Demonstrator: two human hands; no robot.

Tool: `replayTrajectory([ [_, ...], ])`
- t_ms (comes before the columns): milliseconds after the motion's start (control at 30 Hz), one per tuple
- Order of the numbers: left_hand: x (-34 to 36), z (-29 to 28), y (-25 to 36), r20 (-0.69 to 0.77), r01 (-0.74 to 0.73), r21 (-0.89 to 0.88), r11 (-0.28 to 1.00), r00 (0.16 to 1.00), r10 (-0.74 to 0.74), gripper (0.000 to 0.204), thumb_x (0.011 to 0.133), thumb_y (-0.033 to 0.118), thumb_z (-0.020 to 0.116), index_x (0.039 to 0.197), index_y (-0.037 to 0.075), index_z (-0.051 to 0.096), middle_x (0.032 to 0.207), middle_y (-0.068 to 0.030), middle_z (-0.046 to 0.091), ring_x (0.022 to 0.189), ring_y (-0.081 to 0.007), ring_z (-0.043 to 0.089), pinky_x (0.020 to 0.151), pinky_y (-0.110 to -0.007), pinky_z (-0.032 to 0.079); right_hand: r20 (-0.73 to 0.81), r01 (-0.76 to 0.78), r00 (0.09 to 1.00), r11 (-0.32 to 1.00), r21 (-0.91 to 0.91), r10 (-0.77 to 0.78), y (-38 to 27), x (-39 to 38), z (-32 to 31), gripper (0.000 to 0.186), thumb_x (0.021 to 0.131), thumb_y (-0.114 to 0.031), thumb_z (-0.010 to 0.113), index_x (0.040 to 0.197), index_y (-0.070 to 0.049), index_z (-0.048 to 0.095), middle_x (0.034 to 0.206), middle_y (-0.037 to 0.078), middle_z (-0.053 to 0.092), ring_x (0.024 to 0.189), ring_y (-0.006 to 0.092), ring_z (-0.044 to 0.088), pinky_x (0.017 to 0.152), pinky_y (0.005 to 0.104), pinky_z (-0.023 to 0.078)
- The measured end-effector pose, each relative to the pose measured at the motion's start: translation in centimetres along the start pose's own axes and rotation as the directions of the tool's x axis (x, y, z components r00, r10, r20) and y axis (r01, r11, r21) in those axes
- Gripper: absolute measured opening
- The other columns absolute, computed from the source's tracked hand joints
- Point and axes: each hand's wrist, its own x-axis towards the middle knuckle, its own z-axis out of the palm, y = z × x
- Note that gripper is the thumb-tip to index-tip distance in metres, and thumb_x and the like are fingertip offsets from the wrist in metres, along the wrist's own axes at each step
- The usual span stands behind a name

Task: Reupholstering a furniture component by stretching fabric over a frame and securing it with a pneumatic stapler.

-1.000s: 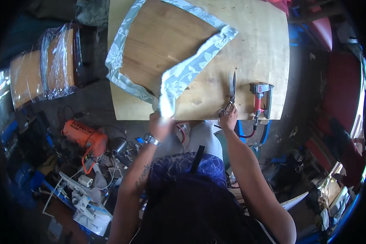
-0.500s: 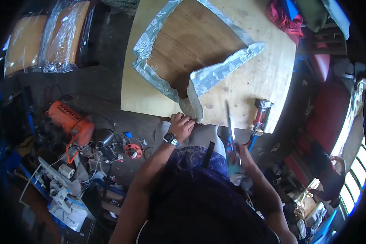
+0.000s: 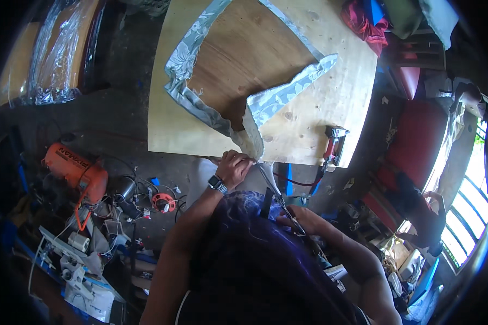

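A thin wooden panel [image 3: 249, 51] lies on the plywood table, its edges wrapped in pale blue floral fabric [image 3: 284, 98]. One loose flap of that fabric hangs toward me at the near corner. My left hand [image 3: 235, 169], with a watch on its wrist, is closed on the flap's end at the table's front edge. In my right hand [image 3: 305, 219] is a pair of scissors [image 3: 274, 188], held low over my lap. Their blades slant up and left, the tips at the flap just right of my left fingers. Whether the blades are apart is unclear.
The plywood table [image 3: 295, 149] carries a red and black staple gun [image 3: 334, 143] near its front right corner. An orange air compressor [image 3: 76, 170] stands on the floor at left, among cables and a cord reel [image 3: 163, 202]. Plastic-wrapped panels [image 3: 59, 54] are at far left; another person [image 3: 417, 211] is at right.
My right hand has brought the scissors left, from beside the table edge to the fabric flap. My left hand still grips the flap. The whole view has shifted slightly.
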Motion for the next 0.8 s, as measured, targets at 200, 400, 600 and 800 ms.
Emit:
replayTrajectory([
  [200, 0.2, -0.5, 0.5, 0.011, 0.010, -0.106, 0.994, 1.000, -0.009, 0.010, 0.078, 0.015, 0.064, 0.084, 0.007, 0.065, 0.086, -0.0025, 0.063, 0.077, -0.0201, 0.055, 0.072, -0.033, 0.044, -0.005, -0.008, 1.000, 1.000, 0.026, 0.008, -0.4, 2.6, 0.2, 0.047, 0.090, -0.049, 0.051, 0.088, -0.002, 0.059, 0.076, 0.006, 0.059, 0.065, 0.0154, 0.054, 0.064, 0.0289, 0.045],
  [400, 2.2, -0.4, 2.9, 0.241, 0.900, -0.361, 0.244, 0.342, -0.908, 0.014, 0.085, 0.015, 0.058, 0.082, 0.002, 0.062, 0.074, -0.0083, 0.064, 0.060, -0.0187, 0.057, 0.059, -0.032, 0.046, -0.174, 0.118, 0.979, 0.992, 0.045, -0.108, 0.6, 3.6, 0.5, 0.044, 0.091, -0.047, 0.052, 0.077, -0.005, 0.058, 0.068, 0.003, 0.057, 0.059, 0.0121, 0.052, 0.056, 0.0263, 0.043],
  [600, 1.2, 1.4, 1.9, 0.437, 0.911, -0.290, 0.294, 0.399, -0.806, 0.017, 0.088, 0.016, 0.055, 0.083, 0.000, 0.060, 0.064, -0.0094, 0.062, 0.049, -0.0162, 0.057, 0.050, -0.028, 0.047, -0.092, 0.065, 0.994, 0.991, 0.114, -0.055, 0.2, 3.3, 0.3, 0.041, 0.090, -0.044, 0.054, 0.078, -0.005, 0.057, 0.066, 0.004, 0.056, 0.058, 0.0122, 0.053, 0.055, 0.0264, 0.043],
  [800, 0.6, 2.0, 2.4, 0.466, 0.801, -0.598, -0.031, 0.317, -0.826, 0.014, 0.085, 0.013, 0.055, 0.079, 0.001, 0.059, 0.063, -0.0071, 0.063, 0.051, -0.0138, 0.060, 0.048, -0.023, 0.047, -0.046, 0.020, 0.999, 0.954, 0.300, -0.006, -0.9, 5.2, 0.0, 0.040, 0.091, -0.042, 0.054, 0.083, -0.003, 0.056, 0.063, 0.004, 0.055, 0.054, 0.0134, 0.052, 0.054, 0.0270, 0.043],
])
